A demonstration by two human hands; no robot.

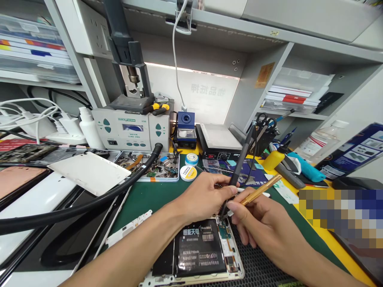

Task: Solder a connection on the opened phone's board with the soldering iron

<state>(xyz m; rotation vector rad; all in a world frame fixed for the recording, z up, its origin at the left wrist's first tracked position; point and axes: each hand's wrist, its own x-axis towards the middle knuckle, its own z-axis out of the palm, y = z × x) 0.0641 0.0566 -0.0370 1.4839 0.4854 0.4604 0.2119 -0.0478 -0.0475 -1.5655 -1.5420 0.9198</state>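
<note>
Plainly, left grip point(205, 195) pinching black tool point(241, 161), right grip point(265, 215) golden tool point(261, 190), parts point(153, 173) in tray point(167, 179)

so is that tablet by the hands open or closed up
Open: the tablet has no back over it, so its black battery and green circuit board show bare.

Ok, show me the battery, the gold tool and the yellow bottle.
Battery point(200, 249), head view: middle of its black face.
Gold tool point(261, 190), head view: middle of its bare shaft.
Yellow bottle point(273, 160), head view: on its body.

Opened device point(200, 249) on black mat point(257, 265).
</note>
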